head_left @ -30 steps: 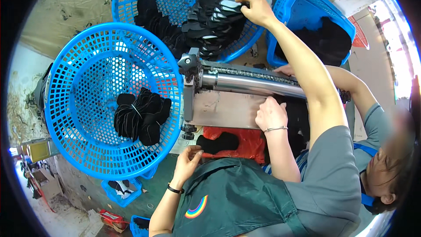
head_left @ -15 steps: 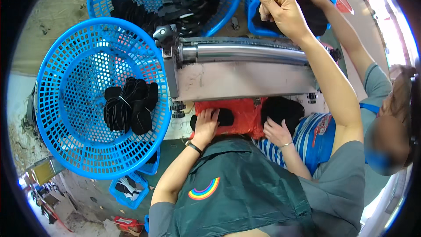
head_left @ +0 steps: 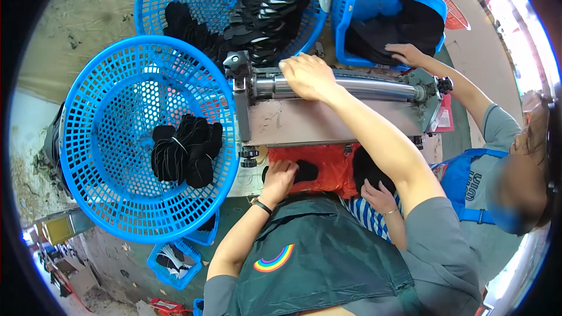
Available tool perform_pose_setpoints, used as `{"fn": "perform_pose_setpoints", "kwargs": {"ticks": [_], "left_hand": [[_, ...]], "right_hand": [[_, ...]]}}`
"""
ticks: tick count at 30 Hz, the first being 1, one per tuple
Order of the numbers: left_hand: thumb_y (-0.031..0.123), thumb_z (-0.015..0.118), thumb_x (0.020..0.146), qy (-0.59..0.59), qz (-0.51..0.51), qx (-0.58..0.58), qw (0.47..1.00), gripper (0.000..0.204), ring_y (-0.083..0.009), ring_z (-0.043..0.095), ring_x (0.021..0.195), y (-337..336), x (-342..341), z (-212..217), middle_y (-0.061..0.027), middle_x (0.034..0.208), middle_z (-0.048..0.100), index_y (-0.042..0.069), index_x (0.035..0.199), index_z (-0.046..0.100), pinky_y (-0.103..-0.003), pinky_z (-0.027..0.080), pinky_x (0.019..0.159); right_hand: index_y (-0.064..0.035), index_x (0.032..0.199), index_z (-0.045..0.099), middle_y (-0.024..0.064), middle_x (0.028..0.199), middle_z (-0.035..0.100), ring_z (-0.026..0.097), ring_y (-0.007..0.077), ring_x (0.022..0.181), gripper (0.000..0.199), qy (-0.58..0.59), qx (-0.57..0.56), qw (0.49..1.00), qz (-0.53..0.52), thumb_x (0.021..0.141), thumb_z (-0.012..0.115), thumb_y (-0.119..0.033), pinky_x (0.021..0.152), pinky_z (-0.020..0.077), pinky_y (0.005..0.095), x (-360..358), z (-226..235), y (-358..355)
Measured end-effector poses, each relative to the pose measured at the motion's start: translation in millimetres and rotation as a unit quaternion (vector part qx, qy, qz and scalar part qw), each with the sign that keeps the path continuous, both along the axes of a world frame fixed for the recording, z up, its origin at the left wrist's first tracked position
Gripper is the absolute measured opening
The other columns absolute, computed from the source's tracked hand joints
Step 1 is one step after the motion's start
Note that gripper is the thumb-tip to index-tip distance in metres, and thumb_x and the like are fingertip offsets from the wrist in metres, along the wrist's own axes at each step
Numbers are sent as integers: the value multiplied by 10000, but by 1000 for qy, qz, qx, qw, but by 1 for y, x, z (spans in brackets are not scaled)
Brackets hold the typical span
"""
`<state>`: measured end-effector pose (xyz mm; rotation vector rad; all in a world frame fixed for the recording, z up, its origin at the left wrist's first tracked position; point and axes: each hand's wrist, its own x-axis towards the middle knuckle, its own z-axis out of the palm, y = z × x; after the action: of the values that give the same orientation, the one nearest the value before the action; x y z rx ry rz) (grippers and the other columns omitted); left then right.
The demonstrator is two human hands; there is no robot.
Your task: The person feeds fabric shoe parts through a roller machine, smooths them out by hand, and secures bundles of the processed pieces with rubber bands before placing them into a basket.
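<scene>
My left hand [head_left: 280, 179] is closed over a small black bundle of flat pieces [head_left: 306, 170], which lies on a red sheet [head_left: 328, 161] in front of the machine. Over the metal roller [head_left: 374, 88], my right hand [head_left: 308, 76] is raised with its fingers curled. What it pinches, if anything, is too small or hidden to make out. At my right, a co-worker's hand [head_left: 379, 196] rests on a black stack [head_left: 366, 171]. The co-worker's other hand [head_left: 407, 55] reaches black pieces [head_left: 404, 32] in a blue crate [head_left: 342, 17].
A big round blue basket [head_left: 76, 158] at left holds tied black bundles [head_left: 187, 151]. Behind it, another blue basket [head_left: 143, 9] holds many black and white pieces [head_left: 266, 20]. A knob [head_left: 237, 64] juts up at the roller's left end. Small blue baskets [head_left: 174, 263] stand lower left.
My right hand has come down and left, from high above the roller to just over it. My left hand stays on the bundle. The co-worker's far hand has moved lower on the crate's pieces.
</scene>
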<state>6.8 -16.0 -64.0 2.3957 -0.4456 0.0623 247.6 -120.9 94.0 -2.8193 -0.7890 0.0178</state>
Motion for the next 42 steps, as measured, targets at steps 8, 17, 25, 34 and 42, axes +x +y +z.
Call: {"fn": "perform_pose_setpoints", "kwargs": {"ticks": [8,17,25,34,42], "left_hand": [[34,624,849,107,-37,-175,978,225,-367,683,790,6,-4,69,-173,870,677,30,1070,584,-423,542,679],[115,630,967,413,164,-598,667,252,-76,600,680,-1,55,149,-23,831,653,12,1195,595,-230,479,579],[146,700,915,342,190,-469,792,190,-37,451,553,-13,83,125,52,680,518,37,855,556,-221,360,472],[161,582,999,414,172,-566,692,242,-121,647,574,-12,53,164,-65,859,677,44,1195,501,-218,494,437],[72,521,1008,452,127,-585,662,396,-222,699,960,0,42,162,-182,1192,649,78,1380,385,-304,601,745]], "right_hand": [[-7,1021,666,254,1114,641,628,414,1042,416,-7,83,996,-22,913,564,-395,882,522,501,69,-22,13],[-1,733,689,40,654,627,535,101,611,614,297,227,927,13,1018,486,-506,585,434,281,61,41,-75],[13,887,634,25,778,603,529,158,708,387,375,141,911,104,948,551,-360,739,451,312,68,15,-40],[20,1039,688,93,902,686,626,162,838,310,295,89,946,105,895,650,-252,767,505,308,86,49,-38],[25,1066,656,74,880,666,619,142,830,341,310,130,938,85,953,620,-294,777,511,307,82,58,-62]]}}
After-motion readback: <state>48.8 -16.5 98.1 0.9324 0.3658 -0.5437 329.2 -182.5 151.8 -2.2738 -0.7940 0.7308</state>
